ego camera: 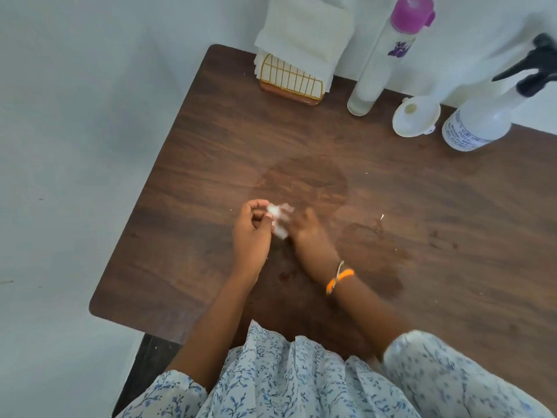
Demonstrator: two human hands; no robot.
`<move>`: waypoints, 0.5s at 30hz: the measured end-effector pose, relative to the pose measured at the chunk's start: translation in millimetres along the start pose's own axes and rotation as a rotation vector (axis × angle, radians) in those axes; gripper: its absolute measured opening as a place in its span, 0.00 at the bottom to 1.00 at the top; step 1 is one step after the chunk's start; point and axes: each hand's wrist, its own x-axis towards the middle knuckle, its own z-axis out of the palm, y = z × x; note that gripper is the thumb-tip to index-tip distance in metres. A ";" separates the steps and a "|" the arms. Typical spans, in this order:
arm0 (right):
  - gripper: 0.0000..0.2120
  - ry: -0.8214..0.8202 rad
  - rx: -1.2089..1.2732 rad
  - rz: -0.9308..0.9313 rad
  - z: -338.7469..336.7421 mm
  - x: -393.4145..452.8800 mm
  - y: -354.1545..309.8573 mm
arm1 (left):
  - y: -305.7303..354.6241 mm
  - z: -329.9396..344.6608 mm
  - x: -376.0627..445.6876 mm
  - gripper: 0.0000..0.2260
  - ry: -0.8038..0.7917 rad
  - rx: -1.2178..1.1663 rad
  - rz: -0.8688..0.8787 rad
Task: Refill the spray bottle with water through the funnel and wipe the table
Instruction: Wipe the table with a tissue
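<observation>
Floral sleeves (301, 381) nearest; left hand (251, 236) pinches crumpled tissue (278, 220) over wet table (452, 236); right hand (310, 233) blurred beside it, grip unclear.

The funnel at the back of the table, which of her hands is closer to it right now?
Right. The right hand lies on the table, in front and to the left of the funnel. The left hand, pinching a wad of tissue, sits further left still.

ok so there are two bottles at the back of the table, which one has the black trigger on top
The spray bottle at the far right, beside the funnel. The taller bottle to its left has a purple cap.
</observation>
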 end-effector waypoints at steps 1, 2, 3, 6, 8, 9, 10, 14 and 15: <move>0.18 -0.043 0.055 -0.047 1.8 -18.9 -11.5 | 1.1 0.4 -1.7 0.10 -0.009 0.008 0.013; 0.17 -0.081 0.103 -0.064 2.4 -36.6 -15.1 | 1.4 0.4 -3.5 0.10 -0.021 0.023 0.022; 0.16 -0.100 0.119 -0.074 1.4 -48.7 -11.2 | 1.4 0.9 -5.6 0.10 -0.032 0.038 0.031; 0.17 -0.065 0.106 0.024 -14.5 -45.8 28.9 | 1.4 5.9 -15.3 0.10 -0.067 0.071 0.042; 0.18 0.036 0.061 0.238 -30.4 -33.1 63.1 | 1.8 11.0 -22.5 0.10 -0.093 0.091 0.037; 0.17 0.068 0.022 0.360 -37.0 -30.2 79.7 | 2.3 13.9 -26.6 0.10 -0.111 0.104 0.034; 0.17 0.093 0.006 0.480 -45.1 -31.1 91.9 | 3.1 17.7 -31.7 0.09 -0.139 0.117 0.033; 0.20 0.331 0.232 0.868 -75.7 -42.1 113.9 | 5.5 39.2 -43.5 0.11 -0.258 0.169 0.035; 0.19 0.432 0.339 0.958 -85.7 -47.9 115.0 | 6.3 46.3 -45.6 0.11 -0.290 0.191 0.039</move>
